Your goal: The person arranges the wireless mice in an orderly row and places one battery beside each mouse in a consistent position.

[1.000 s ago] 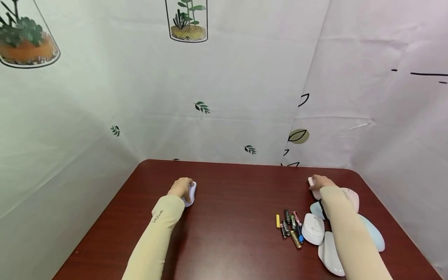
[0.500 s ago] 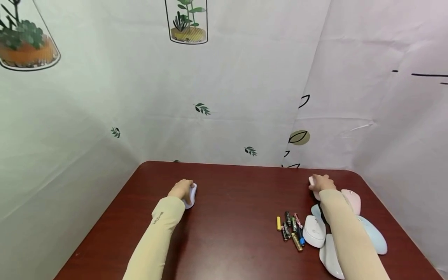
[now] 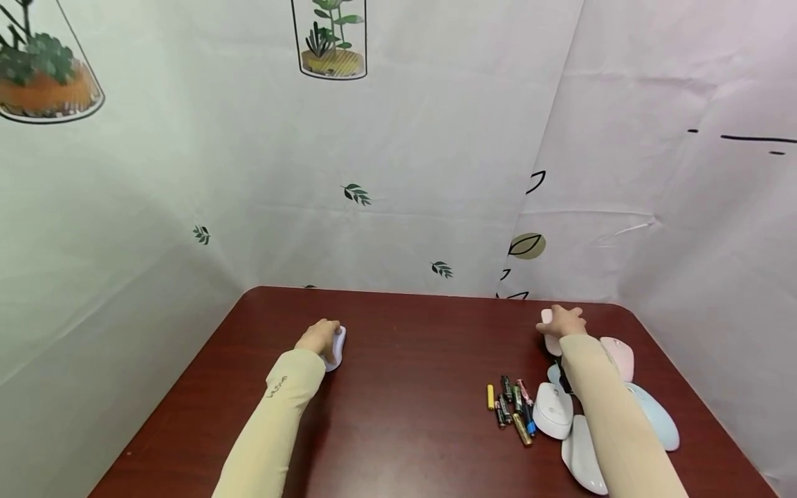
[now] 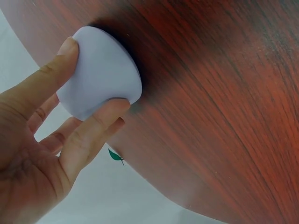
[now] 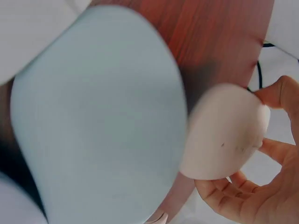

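Note:
In the head view my left hand is over the table's far left, beside a pale lavender computer mouse. The left wrist view shows thumb and fingers gripping this mouse by its opposite sides. My right hand is at the far right, at a pale pink mouse. In the right wrist view its thumb and fingers pinch the edges of that mouse. A light blue mouse looms large there, overlapping the held one's left edge.
Around the right forearm lie a pink mouse, a white one, a glossy white one and a light blue one. Several small batteries are grouped left of them. White printed cloth hangs behind the dark red table.
My right hand has shifted slightly left and toward the far edge with the pale pink mouse, its fingers more spread on top. The left hand stays put.

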`<state>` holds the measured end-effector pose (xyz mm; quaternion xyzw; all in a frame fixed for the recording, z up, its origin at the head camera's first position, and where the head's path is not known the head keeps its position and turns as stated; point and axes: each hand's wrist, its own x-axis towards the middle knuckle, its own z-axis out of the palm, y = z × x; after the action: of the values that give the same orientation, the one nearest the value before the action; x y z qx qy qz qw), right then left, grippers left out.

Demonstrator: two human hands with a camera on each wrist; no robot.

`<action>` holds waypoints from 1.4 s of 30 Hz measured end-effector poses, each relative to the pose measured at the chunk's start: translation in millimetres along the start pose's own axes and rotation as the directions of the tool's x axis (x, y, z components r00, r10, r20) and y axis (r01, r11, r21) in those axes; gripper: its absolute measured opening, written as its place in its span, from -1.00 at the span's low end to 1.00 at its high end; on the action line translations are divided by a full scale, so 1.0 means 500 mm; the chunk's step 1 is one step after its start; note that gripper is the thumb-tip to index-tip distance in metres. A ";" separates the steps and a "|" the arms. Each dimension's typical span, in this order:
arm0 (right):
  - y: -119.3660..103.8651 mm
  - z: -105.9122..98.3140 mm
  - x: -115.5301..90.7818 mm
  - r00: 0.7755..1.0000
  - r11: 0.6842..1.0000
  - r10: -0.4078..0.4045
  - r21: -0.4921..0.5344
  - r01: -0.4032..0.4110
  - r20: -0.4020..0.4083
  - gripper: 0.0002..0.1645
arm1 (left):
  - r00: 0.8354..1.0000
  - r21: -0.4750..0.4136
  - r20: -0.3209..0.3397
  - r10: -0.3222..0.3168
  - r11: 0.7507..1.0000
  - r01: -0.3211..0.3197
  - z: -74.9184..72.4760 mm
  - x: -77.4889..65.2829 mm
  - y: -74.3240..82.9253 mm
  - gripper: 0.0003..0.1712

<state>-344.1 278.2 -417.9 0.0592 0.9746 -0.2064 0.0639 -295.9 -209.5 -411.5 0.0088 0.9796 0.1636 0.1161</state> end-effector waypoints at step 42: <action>-0.214 0.087 -0.045 0.960 0.935 -0.269 0.260 0.240 0.081 -0.27 | 0.999 0.015 0.028 -0.021 1.000 0.021 0.002 -0.006 0.003 -0.30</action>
<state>-332.9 161.5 -411.8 -0.0719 0.9353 -0.3359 0.0849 -293.0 -208.0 -411.2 0.0017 0.9791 0.1552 0.1315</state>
